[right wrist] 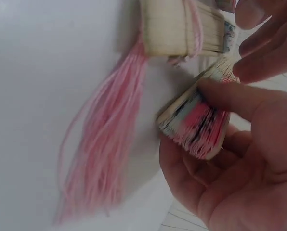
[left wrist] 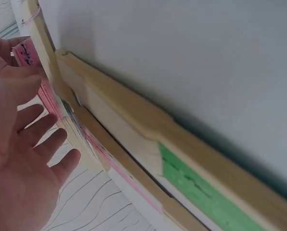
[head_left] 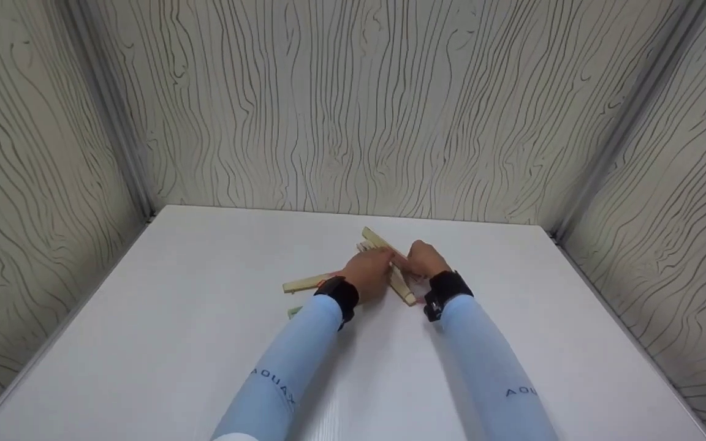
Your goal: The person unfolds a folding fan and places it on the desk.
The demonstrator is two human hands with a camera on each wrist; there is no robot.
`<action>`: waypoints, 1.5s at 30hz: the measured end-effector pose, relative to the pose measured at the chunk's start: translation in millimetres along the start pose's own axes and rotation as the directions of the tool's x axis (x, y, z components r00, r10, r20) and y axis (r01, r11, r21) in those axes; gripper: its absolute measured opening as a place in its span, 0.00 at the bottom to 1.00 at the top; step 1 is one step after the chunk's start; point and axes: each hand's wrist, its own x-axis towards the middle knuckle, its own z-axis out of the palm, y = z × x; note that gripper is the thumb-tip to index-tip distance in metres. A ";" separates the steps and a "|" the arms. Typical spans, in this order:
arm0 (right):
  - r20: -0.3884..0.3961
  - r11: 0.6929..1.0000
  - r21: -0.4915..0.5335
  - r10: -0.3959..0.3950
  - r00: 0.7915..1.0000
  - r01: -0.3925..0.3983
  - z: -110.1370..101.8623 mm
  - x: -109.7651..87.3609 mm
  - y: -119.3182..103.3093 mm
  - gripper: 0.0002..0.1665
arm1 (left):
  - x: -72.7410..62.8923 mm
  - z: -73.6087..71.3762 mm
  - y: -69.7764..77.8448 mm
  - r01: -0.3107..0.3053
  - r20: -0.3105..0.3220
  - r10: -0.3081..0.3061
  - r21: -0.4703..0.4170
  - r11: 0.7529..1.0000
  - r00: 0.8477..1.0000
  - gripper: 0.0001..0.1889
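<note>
My right hand [head_left: 426,260] pinches the end of a folded folding fan [right wrist: 196,120], its pleated edge pink, black and pale green, between thumb and fingers. Close beside that fan is my left hand [head_left: 370,271], its fingers loosely extended around nothing in the left wrist view. A second folded fan [head_left: 402,288] with pale wooden guards lies below the hands; a pink cord wraps it and its pink tassel [right wrist: 105,144] spreads on the white table. Behind the left wrist, a folded fan with green paper [left wrist: 191,183] shows mostly in the left wrist view.
Another folded fan [head_left: 304,283] points left on the white table [head_left: 206,355], beside the left wrist. Wood-grain panels [head_left: 341,110] stand at the back and on both sides of the table. Each wrist wears a black strap.
</note>
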 end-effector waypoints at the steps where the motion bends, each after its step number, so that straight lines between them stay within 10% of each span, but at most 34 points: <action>1: -0.036 1.000 -0.009 0.017 0.999 -0.017 -5.1 -10.3 -11.8 0.33 | -0.3 -0.7 -0.9 0.003 -0.013 -0.003 0.008 1.000 1.000 0.22; 5: -0.248 0.993 -0.113 -0.008 0.969 -0.020 -26.4 -39.3 -46.0 0.23 | 5.0 -9.8 -5.8 -0.014 -0.076 0.019 0.064 0.998 0.997 0.31; 11: -0.485 0.959 -0.283 -0.145 0.862 0.003 -45.6 -56.2 -77.9 0.04 | 8.5 -34.6 -13.9 -0.040 -0.183 0.046 0.034 0.999 0.982 0.39; 16: -0.483 0.919 -0.381 -0.293 0.825 0.103 -57.7 -84.7 -116.1 0.04 | -9.6 -57.9 -16.8 -0.011 -0.228 0.015 0.020 1.000 0.974 0.36; 22: -0.386 0.853 -0.458 -0.445 0.808 0.250 -68.3 -111.9 -147.0 0.06 | -32.7 -67.6 -21.5 0.036 -0.245 -0.051 -0.066 0.997 0.968 0.10; 30: -0.444 0.857 -0.212 -0.512 0.735 0.469 -67.0 -117.6 -151.6 0.18 | -54.0 -68.5 -34.4 -0.030 -0.338 -0.056 -0.244 0.969 0.940 0.03; 34: -0.487 0.835 0.205 -0.365 0.794 0.510 -65.0 -110.7 -142.5 0.36 | -59.3 -71.3 -38.8 -0.076 -0.338 -0.105 -0.482 0.873 0.935 0.08; 40: -0.285 0.708 0.640 -0.143 0.948 0.299 -59.6 -110.2 -127.9 0.28 | -61.3 -74.6 -38.0 -0.060 -0.177 -0.149 -0.814 0.577 0.973 0.14; 45: -0.134 0.741 0.618 -0.229 0.964 0.262 -49.7 -110.4 -122.6 0.21 | -60.5 -73.5 -36.2 -0.036 -0.124 -0.123 -0.835 0.549 0.985 0.15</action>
